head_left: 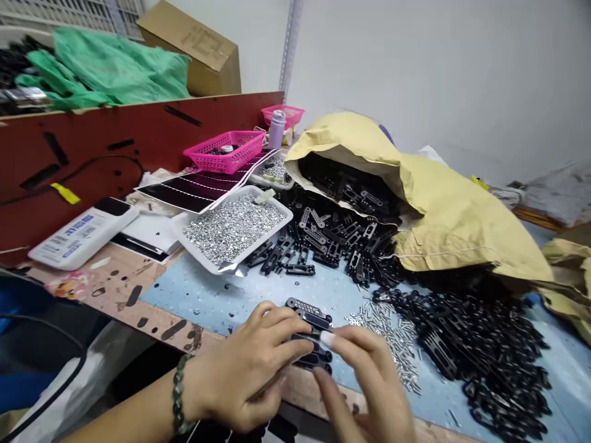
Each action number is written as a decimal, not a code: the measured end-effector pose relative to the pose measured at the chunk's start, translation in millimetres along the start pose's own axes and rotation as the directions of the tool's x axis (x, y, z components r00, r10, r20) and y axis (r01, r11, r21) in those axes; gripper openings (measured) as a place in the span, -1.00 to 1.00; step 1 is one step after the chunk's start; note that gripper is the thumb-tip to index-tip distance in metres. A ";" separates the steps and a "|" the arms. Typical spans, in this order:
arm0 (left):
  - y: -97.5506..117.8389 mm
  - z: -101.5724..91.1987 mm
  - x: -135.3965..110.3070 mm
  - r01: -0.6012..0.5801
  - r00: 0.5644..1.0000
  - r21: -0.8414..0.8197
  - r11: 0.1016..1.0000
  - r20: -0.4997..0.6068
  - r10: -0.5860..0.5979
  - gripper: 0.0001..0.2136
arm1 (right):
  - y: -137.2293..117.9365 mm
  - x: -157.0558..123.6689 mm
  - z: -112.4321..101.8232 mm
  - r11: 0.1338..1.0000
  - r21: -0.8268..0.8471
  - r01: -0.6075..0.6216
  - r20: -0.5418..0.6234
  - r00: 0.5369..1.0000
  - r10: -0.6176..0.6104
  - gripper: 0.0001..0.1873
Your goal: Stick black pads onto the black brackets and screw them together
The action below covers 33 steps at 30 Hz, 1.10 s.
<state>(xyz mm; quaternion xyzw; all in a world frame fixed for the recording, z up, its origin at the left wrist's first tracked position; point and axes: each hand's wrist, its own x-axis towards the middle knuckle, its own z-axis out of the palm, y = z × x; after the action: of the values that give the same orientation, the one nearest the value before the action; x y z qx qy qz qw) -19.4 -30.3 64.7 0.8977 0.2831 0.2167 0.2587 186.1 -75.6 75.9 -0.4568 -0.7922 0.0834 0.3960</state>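
In the head view, the left hand (244, 375) curls its fingers over a stack of black slotted plates (309, 312), gripping it from the side. The blurred right hand (364, 384) meets the stack's other edge, its pinch impossible to tell. Loose silver screws (388, 335) lie just beyond the right hand.

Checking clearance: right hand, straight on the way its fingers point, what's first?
The right hand would meet the black slotted parts held by the left hand. Depth is unclear, so its fingertips may already touch them.
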 end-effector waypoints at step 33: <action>-49.0 32.0 0.8 0.200 0.980 0.187 0.962 -0.042 -0.196 -0.49 | 84.5 31.4 71.2 0.726 0.195 -0.660 0.150 0.751 0.643 -0.70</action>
<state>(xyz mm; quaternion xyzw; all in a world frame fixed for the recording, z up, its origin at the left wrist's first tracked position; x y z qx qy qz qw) -21.1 -6.1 11.5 0.8830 0.3938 0.1721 0.1890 183.1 13.6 3.6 -0.6520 -0.5794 0.3269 0.3637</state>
